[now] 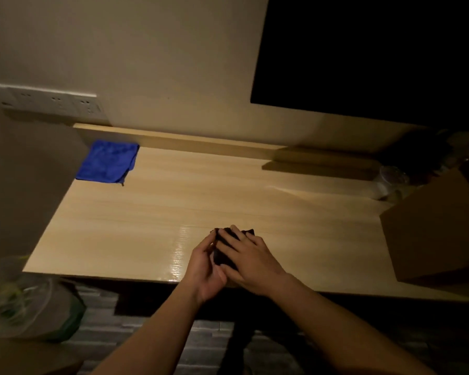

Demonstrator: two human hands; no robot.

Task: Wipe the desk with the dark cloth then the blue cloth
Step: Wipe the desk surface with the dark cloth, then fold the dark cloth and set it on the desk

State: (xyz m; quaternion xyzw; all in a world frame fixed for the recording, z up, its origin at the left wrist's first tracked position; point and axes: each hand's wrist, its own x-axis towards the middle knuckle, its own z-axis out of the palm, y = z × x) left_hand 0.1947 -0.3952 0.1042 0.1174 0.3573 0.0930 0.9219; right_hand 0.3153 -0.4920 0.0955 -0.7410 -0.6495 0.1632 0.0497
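Both hands meet on the dark cloth (223, 257) near the front edge of the desk (173, 207). Your right hand (252, 259) lies flat on top, fingers straight. Your left hand (206, 266) seems to pinch the cloth's left side, though dim light blurs the grip. The blue cloth (107, 162) lies at the far left corner. Bunched this small, the dark cloth may skip patches. A wide sweep right could knock the box (439, 231), and a pull toward you could drop the cloth off the edge.
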